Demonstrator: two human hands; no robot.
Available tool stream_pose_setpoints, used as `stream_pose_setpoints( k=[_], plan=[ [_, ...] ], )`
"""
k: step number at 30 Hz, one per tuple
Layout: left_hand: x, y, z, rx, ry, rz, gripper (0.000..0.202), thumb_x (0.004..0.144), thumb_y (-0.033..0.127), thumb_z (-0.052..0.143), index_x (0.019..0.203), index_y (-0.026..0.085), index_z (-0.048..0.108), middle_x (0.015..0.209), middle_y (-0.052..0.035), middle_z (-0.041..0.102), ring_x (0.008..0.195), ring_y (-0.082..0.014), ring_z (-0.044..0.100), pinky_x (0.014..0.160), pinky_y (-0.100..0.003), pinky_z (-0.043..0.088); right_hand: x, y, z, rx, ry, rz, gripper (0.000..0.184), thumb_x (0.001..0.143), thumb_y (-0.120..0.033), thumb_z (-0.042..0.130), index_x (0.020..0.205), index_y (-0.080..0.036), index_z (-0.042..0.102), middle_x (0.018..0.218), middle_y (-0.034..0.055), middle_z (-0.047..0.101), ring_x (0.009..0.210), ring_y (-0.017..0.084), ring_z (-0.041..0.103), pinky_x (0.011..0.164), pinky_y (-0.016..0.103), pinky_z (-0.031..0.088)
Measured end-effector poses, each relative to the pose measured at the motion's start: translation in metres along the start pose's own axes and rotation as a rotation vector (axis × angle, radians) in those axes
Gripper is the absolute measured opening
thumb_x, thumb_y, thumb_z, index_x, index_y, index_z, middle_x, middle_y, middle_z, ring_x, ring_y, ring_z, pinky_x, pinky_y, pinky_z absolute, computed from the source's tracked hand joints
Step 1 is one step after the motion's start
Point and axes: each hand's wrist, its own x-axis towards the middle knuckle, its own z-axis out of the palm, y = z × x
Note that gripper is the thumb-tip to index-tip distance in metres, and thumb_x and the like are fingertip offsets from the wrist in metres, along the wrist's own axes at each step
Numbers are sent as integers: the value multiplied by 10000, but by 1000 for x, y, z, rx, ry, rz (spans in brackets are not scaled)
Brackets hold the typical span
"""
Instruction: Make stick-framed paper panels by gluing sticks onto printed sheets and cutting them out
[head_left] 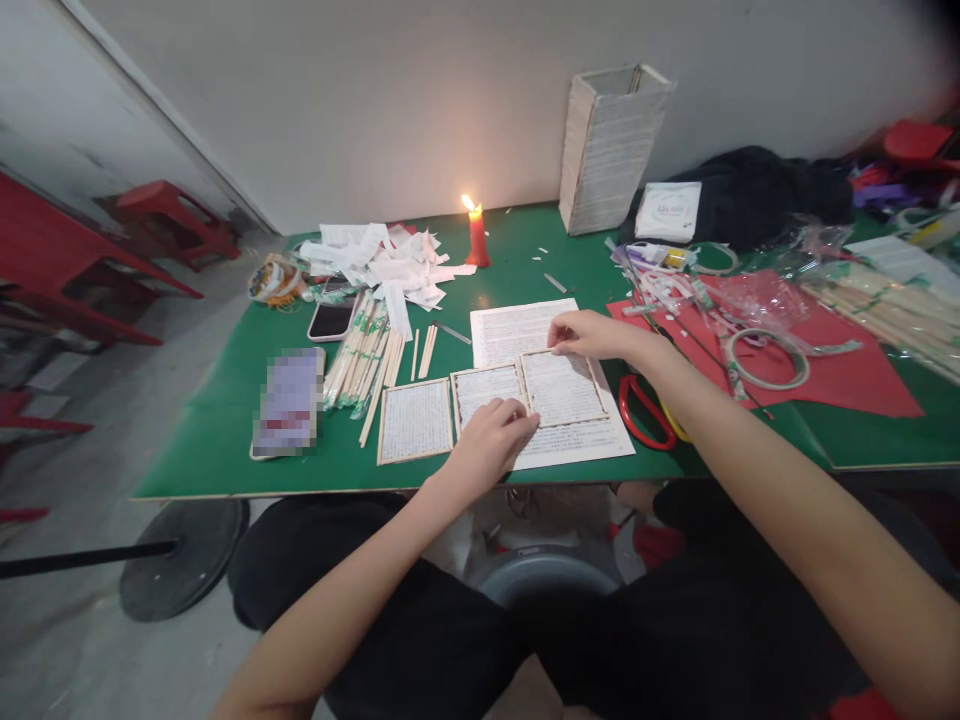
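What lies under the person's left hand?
The left hand rests on a stick-framed panel of printed paper, over a larger printed sheet; the panel's lower part is covered, so its bottom edge cannot be seen.

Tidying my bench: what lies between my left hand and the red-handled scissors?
From the left hand to the red-handled scissors, the head view shows a printed paper sheet under a stick-framed text panel.

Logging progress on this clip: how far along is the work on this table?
Done: a tall paper-sided box stands by the wall, and a stick-edged panel lies apart. In hand: the left hand rests on a second panel, the right hand touches a third. Left: loose sticks and an unframed printed sheet.
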Motion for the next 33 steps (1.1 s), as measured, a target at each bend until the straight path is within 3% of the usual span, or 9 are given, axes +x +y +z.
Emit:
stream_pose_setpoints(
  k=[7, 11, 14, 16, 19, 21, 26, 29, 33],
  plan=[
    [0, 3, -5, -83, -3, -17, 207, 1028, 227, 464, 1095, 178, 653, 933, -73, 621, 842, -194, 573, 740, -339, 510, -27, -19, -31, 93, -16, 13, 68, 755, -277, 617, 787, -220, 637, 857, 62, 697, 756, 215, 618, 661, 338, 467],
    [-2, 0, -7, -331, 143, -163, 282, 1013, 275, 513, 1288, 226, 558, 1175, -114, 590, 1059, -210, 599, 882, -388, 545, -54, -41, -44, 170, 85, 27, 109, 785, -318, 617, 791, -210, 633, 824, 59, 683, 734, 206, 608, 651, 337, 455],
    [5, -4, -8, -660, 250, -355, 538, 910, 351, 685, 1388, 238, 465, 1373, -152, 510, 1243, -253, 545, 988, -424, 516, -74, -55, -47, 309, 254, -1, 172, 791, -377, 665, 803, -208, 636, 829, 49, 678, 745, 194, 616, 670, 328, 475],
    [15, -5, -9, -954, 212, -433, 638, 826, 403, 771, 1369, 217, 490, 1387, -166, 531, 1282, -292, 534, 1021, -442, 493, -82, -60, -45, 423, 398, -26, 223, 777, -416, 703, 809, -207, 631, 818, 41, 674, 750, 188, 626, 676, 325, 491],
    [32, 0, -14, -1319, 163, -508, 535, 816, 454, 765, 1257, 197, 605, 1282, -148, 637, 1214, -303, 598, 1014, -433, 489, -85, -63, -34, 573, 603, -41, 290, 743, -453, 750, 816, -203, 622, 758, 21, 654, 714, 177, 625, 628, 306, 498],
    [42, 7, -18, -1424, 213, -570, 455, 823, 454, 757, 1186, 200, 657, 1259, -124, 666, 1170, -287, 625, 996, -409, 495, -83, -64, -22, 630, 714, -27, 287, 728, -438, 765, 803, -200, 624, 741, 13, 649, 700, 169, 629, 614, 293, 504],
    [54, 19, -21, -1418, 332, -616, 462, 811, 405, 767, 1219, 234, 633, 1255, -96, 683, 1103, -250, 657, 875, -346, 553, -81, -73, 6, 698, 868, 4, 228, 779, -402, 740, 842, -209, 636, 821, 23, 686, 757, 169, 658, 690, 300, 546],
    [58, 15, -21, -1327, 404, -576, 501, 826, 411, 747, 1271, 242, 591, 1250, -93, 687, 1096, -237, 664, 905, -359, 548, -87, -80, 12, 668, 908, -20, 209, 831, -401, 700, 892, -215, 625, 872, 34, 700, 824, 185, 675, 727, 306, 552],
    [58, 3, -28, -1098, 431, -553, 455, 830, 430, 744, 1202, 206, 609, 1169, -101, 718, 1024, -227, 682, 903, -346, 543, -115, -67, 12, 265, 817, 107, 221, 970, -405, 505, 979, -205, 599, 972, 82, 698, 897, 231, 679, 813, 372, 532]
  ],
)
